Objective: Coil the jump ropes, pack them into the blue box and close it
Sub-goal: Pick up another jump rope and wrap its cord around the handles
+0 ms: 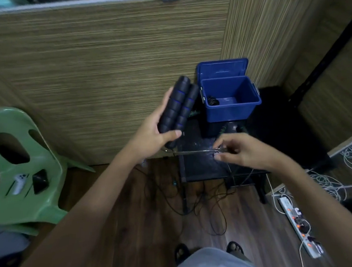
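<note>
My left hand (153, 129) grips two black jump rope handles (178, 106) with blue rings, held side by side and pointing up. A thin rope (192, 152) runs from their lower ends to my right hand (240, 151), which pinches it over the small black table (201, 168). The rope hangs on down to the floor in loose loops. The blue box (231, 108) stands open at the table's back, its lid tipped up behind it. A dark coil (212, 100) lies inside at the left. Green-tipped handles (223, 129) of another rope lie in front of the box.
A green plastic chair (23, 164) stands at the left with a white controller on its seat. Wood-grain panels (105, 65) close off the back. A white power strip (300, 225) and tangled white cables (334, 186) lie on the floor at the right.
</note>
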